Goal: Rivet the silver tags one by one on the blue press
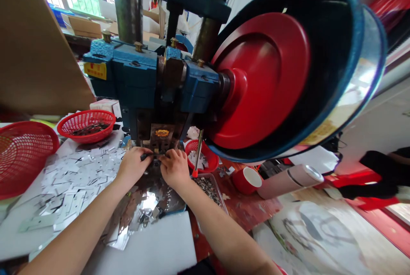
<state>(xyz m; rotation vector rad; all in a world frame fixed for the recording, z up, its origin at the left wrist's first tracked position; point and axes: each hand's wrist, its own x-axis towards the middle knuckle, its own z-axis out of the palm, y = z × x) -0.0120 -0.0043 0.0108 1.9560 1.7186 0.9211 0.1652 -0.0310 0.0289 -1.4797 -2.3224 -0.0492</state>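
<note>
My left hand (133, 165) is closed with thumb and fingers pinching a small dark piece (146, 156) at the front of the press die. Right beside it, my right hand (174, 169) has its fingers curled together at the die opening; what they hold, if anything, is too small to make out. Both hands are just below the ram of a blue punch press (137, 74). Small shiny metal pieces (150, 215) lie on the press bed under my wrists. Flat silvery metal plates (77, 176) are spread in a heap left of my left forearm.
A red basket (86, 126) with dark parts and a larger red basket (27, 159) stand at left. Right of the press are a red basket (209, 157), a tray of small scraps (208, 189), a red cup (246, 180) and a thermos (290, 181). A large red flywheel (265, 78) hangs above.
</note>
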